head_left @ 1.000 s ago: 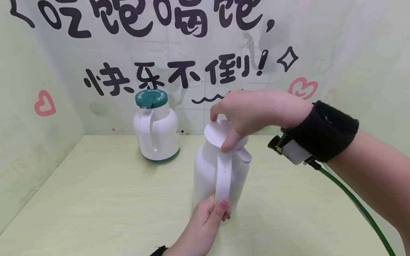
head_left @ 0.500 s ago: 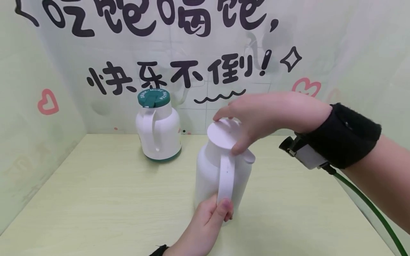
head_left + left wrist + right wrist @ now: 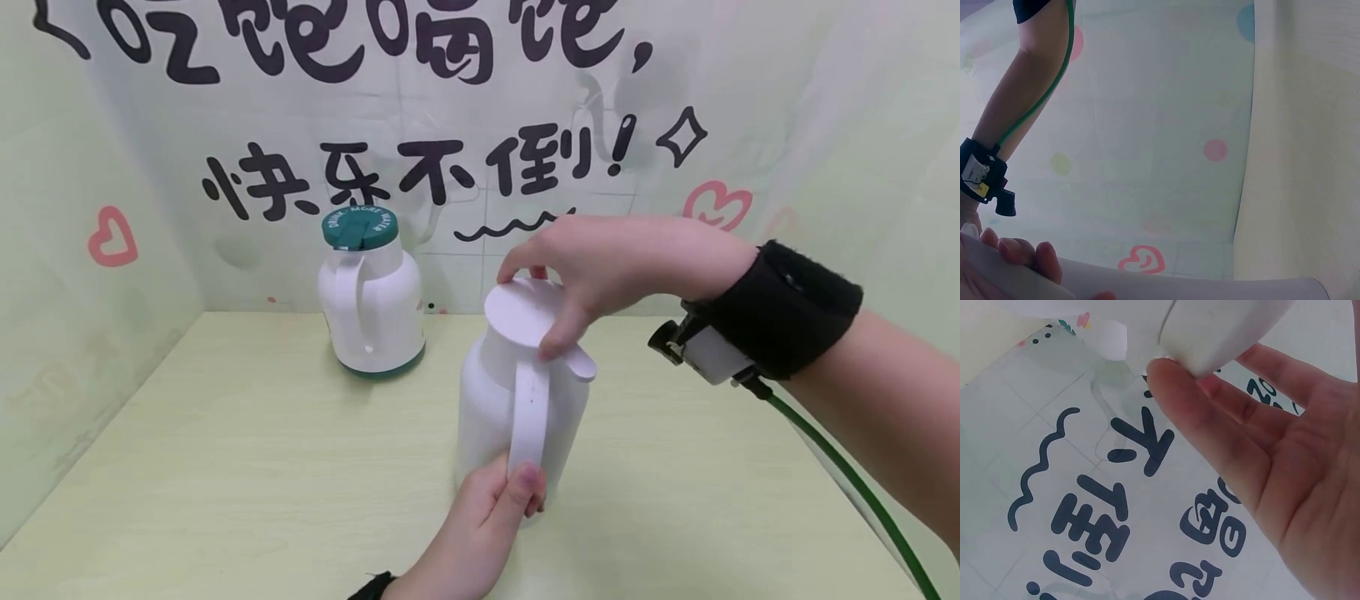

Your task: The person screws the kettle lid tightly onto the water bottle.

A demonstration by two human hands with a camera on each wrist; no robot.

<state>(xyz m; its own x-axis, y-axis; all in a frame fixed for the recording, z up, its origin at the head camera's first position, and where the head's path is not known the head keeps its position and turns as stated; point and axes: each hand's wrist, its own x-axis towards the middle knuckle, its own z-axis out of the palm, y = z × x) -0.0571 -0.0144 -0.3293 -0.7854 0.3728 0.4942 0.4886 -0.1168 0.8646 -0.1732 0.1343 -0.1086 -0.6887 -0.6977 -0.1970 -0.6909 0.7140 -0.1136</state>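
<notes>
A white thermos jug [image 3: 483, 408] stands on the table in the middle of the head view, leaning a little. My left hand [image 3: 487, 517] grips the lower part of its upright handle [image 3: 530, 408], thumb in front. From above, my right hand [image 3: 600, 262] spans the round white lid [image 3: 521, 317], thumb at the near rim and fingers at the far side. Beside the thumb a small white tab [image 3: 581, 364] sticks out. Curled fingers [image 3: 1047, 262] and the pale jug show in the left wrist view. In the right wrist view the thumb [image 3: 1191, 412] touches a white edge.
A second white jug [image 3: 375, 308] with a green lid [image 3: 360, 229] stands at the back left of the pale wooden table [image 3: 262, 467]. Behind is a printed wall sheet [image 3: 247, 108]. A green cable [image 3: 847, 479] runs from the right wrist camera [image 3: 708, 352].
The right wrist has swung outward and then partly back, with the thumb shifting slightly right along the lid rim. The left hand keeps its hold on the handle. The head view shifts slightly.
</notes>
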